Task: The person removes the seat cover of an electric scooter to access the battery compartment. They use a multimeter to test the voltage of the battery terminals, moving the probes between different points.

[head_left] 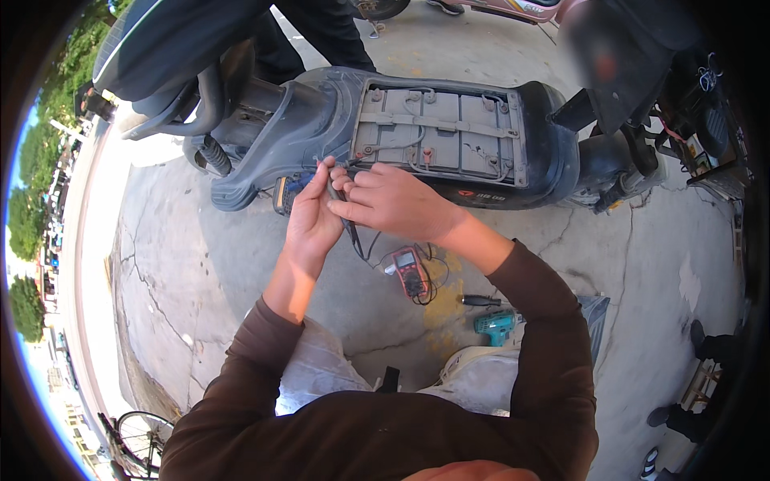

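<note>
cracked concrete (200, 264) below; left hand (311, 220) and right hand (397, 202) pinch dark cable (352, 235) (tip unclear), likely working it; next needs steadiness.

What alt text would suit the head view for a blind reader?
A person's bare left hand and right hand hold a black cable beside a dark grey plastic scooter with exposed grey rectangular batteries; a red multimeter and teal power tool lie on grey concrete.

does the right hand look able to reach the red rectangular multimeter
Probably yes: the red multimeter lies mostly uncovered on grey concrete, though the right hand seems busy with a dark cable.
</note>
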Available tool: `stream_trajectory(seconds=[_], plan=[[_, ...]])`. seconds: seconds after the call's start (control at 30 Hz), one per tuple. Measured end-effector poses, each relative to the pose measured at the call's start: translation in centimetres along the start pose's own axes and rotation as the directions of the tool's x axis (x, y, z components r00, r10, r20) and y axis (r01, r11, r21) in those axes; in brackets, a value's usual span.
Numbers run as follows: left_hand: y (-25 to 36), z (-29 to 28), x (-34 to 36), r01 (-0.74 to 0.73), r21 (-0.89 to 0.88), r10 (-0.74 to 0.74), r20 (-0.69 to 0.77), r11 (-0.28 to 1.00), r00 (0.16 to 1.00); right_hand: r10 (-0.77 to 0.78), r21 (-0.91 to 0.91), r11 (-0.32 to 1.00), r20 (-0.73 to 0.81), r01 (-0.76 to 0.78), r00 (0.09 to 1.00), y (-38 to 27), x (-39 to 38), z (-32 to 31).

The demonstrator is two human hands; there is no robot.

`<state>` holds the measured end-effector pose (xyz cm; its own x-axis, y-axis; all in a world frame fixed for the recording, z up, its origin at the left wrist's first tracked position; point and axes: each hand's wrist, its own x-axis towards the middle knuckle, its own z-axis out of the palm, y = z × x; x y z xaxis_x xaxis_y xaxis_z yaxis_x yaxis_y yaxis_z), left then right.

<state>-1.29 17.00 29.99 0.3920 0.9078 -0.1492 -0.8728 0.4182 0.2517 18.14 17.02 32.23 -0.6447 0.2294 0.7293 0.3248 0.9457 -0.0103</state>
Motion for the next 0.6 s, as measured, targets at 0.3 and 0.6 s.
stream_trajectory(seconds=[0.3,0.6], plan=[[0.3,0.7,-0.6,-0.066,0.492,0.089,-0.023,0.868,0.996,0.025,0.031,0.999,-0.129,-0.021,0.991,-0.1,1.0,1.0],[-0.2,0.5,-1.1,-0.111,0.563,0.168,-0.049,0.819,0.985,0.057,-0.126,0.991,0.034,-0.053,0.998,0.0,0.8,1.2]])
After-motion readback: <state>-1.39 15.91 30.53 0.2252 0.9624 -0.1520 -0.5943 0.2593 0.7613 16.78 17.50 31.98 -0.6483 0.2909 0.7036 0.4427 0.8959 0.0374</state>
